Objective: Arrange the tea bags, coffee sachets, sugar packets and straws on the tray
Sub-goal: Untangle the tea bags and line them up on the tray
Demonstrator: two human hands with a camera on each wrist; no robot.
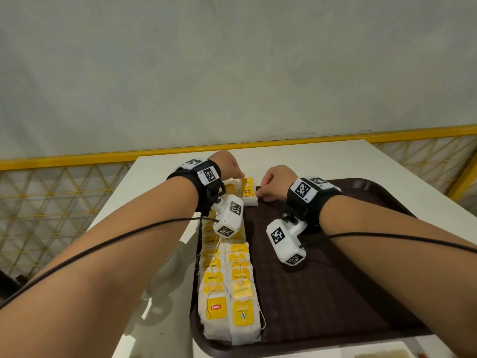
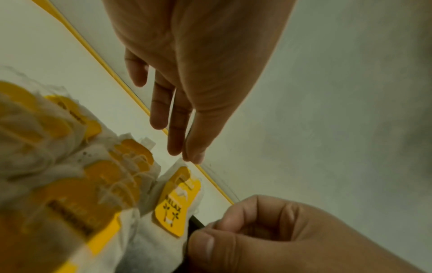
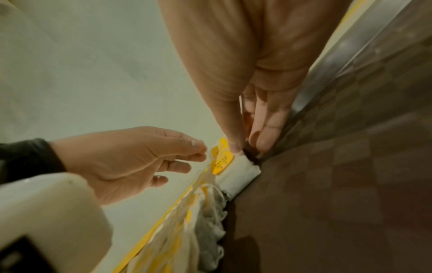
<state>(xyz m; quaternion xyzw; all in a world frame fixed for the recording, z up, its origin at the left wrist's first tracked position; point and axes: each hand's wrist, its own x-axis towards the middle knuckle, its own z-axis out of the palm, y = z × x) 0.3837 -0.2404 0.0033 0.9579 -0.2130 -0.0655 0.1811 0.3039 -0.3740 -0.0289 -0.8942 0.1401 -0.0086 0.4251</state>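
Two rows of yellow-tagged tea bags (image 1: 227, 280) lie along the left side of the dark brown tray (image 1: 335, 293). At the far end of the rows sits one more tea bag (image 1: 249, 192) with a "RELAX" tag (image 2: 173, 208). My left hand (image 1: 241, 177) pinches its top edge between thumb and forefinger (image 2: 190, 158). My right hand (image 1: 259, 193) is curled at the bag's right edge by the tray rim, thumb and fingers pinching it (image 3: 245, 147). No coffee sachets, sugar packets or straws are in view.
The tray (image 3: 339, 184) lies on a white table (image 1: 160, 192). A yellow mesh railing (image 1: 77, 158) runs behind the table, with a grey wall beyond. A pale container edge (image 1: 379, 353) shows at the bottom right.
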